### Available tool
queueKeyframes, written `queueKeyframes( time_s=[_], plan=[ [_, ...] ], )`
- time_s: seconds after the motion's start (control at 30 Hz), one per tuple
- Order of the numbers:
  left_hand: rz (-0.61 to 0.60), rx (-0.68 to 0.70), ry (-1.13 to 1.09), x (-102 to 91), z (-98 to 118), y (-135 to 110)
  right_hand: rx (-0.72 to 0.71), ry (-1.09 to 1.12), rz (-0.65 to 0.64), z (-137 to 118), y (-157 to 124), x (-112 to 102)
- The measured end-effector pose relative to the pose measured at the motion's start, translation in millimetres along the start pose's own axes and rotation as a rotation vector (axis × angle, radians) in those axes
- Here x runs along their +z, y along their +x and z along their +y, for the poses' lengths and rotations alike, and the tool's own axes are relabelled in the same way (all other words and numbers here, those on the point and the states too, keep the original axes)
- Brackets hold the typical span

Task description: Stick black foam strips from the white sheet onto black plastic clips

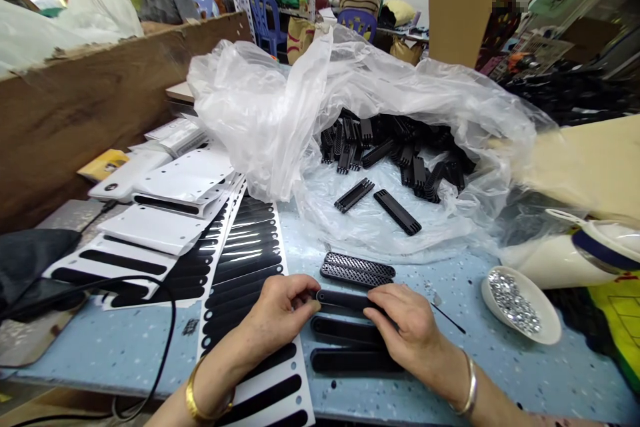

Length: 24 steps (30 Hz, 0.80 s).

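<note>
Just in front of the plastic bag (280,100), over the desk (500,380): left hand (280,312) and right hand (406,325) each closed on one end of a black strip (345,299). Two perforated black pieces (357,269) lie between strip and bag.

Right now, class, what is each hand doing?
Left hand: closed on the left end of a black strip.
Right hand: closed on the same strip's right end.
</note>
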State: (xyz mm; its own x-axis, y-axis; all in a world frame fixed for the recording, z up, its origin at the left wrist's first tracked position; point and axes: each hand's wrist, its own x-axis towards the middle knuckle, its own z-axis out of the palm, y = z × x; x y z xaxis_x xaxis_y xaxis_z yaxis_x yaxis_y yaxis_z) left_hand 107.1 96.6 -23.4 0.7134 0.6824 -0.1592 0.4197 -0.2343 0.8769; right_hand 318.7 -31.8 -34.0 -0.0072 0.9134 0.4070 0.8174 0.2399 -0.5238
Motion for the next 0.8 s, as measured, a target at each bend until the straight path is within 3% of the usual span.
queueKeyframes(
  time_s=[0.8],
  plan=[
    [-0.006,0.009,0.002,-1.9,-0.5,-0.2,0.025,-0.02,-0.033,-5.1,0.3,-0.4]
  ],
)
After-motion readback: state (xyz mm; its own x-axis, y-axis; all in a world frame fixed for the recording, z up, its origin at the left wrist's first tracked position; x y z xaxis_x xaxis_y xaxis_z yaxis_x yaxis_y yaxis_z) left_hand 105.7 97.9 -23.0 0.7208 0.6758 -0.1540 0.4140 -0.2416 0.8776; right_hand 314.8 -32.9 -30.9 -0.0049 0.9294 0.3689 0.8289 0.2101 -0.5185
